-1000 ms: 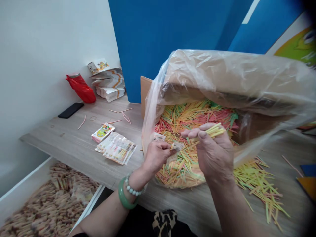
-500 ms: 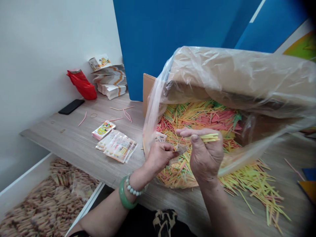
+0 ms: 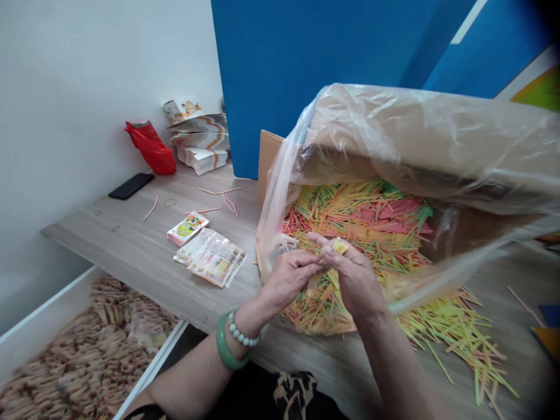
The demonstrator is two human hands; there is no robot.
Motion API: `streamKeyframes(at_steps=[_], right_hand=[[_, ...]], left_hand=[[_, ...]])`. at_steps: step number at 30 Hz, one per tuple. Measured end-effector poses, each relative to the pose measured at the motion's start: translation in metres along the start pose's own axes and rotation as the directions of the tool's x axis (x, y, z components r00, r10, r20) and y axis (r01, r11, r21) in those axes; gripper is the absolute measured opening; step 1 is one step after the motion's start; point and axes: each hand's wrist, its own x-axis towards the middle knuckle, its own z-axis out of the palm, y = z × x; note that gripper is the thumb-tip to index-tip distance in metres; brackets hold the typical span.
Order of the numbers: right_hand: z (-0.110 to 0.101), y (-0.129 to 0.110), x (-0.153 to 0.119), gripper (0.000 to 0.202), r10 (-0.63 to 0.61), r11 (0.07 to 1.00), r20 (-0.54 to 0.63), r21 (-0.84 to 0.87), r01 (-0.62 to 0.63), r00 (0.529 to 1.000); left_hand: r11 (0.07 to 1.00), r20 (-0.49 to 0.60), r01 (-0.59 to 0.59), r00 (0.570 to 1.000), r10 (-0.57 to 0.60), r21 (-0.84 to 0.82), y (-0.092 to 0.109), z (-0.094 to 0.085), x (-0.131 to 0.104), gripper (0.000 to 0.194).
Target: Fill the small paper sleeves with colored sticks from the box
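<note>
My right hand [image 3: 356, 280] closes around a small bundle of yellow straw-like sticks [image 3: 340, 246], whose ends point up between thumb and fingers. Pinched at its fingertips, my left hand [image 3: 292, 279] meets the right fingers; the clear plastic packet in its pinch is mostly hidden. Both hands are over the front of a carton lined with a clear plastic bag [image 3: 280, 169]. Inside lies a heap of thin yellow, pink, orange and green sticks [image 3: 354, 201]. A printed packet [image 3: 289, 243] rests at the heap's left edge.
Left on the table [image 3: 100, 233] are flat clear packets [image 3: 212, 256], printed cards [image 3: 187, 227], a black phone [image 3: 131, 185], a red bag [image 3: 151, 149] and stacked cartons [image 3: 201, 157]. Loose sticks [image 3: 464, 332] spill out at right. A white bin [image 3: 65, 303] of filled packets stands lower left.
My right hand has turned and brought the yellow sticks left, against my left fingertips. The sticks now point upward instead of right. The clear packet is now mostly covered by the fingers.
</note>
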Motion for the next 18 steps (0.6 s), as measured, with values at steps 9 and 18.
streamKeyframes(at_steps=[9,18], right_hand=[[-0.008,-0.002,-0.002,0.028,-0.138,0.986,0.052,-0.085,0.142,0.989],[-0.015,0.018,-0.011,0.019,-0.129,0.949,0.046,-0.284,0.137,0.991]], left_hand=[[0.88,-0.032,0.098,0.991,-0.127,-0.465,-0.01,0.005,0.008,0.032],[0.876,-0.107,0.047,0.988,-0.112,-0.48,-0.004,-0.005,-0.005,0.034]])
